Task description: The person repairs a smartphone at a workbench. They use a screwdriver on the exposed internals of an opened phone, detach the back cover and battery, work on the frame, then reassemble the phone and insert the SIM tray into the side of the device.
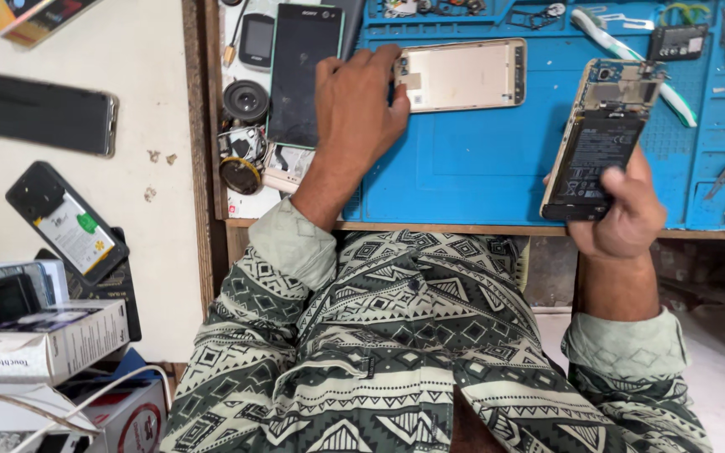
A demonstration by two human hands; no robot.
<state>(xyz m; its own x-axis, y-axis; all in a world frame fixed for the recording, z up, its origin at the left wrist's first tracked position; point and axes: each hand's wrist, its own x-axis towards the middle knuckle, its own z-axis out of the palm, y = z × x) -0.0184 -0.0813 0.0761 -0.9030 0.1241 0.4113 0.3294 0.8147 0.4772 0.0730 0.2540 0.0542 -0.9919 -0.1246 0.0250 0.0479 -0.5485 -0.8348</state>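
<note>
My right hand (627,214) holds an opened phone (597,138) with its back off, its black battery and circuit board showing, tilted above the blue work mat (480,168). My left hand (358,96) rests on the mat with its fingertips on the left end of a gold back cover (463,75) that lies flat there. A black phone (299,75) lies face up just left of that hand.
Round black parts (245,101) and small components sit left of the black phone. A toothbrush (631,59), tweezers (723,178) and small parts lie on the mat's right and top. On the white surface at left lie two phones (48,113) (65,222) and boxes (44,344).
</note>
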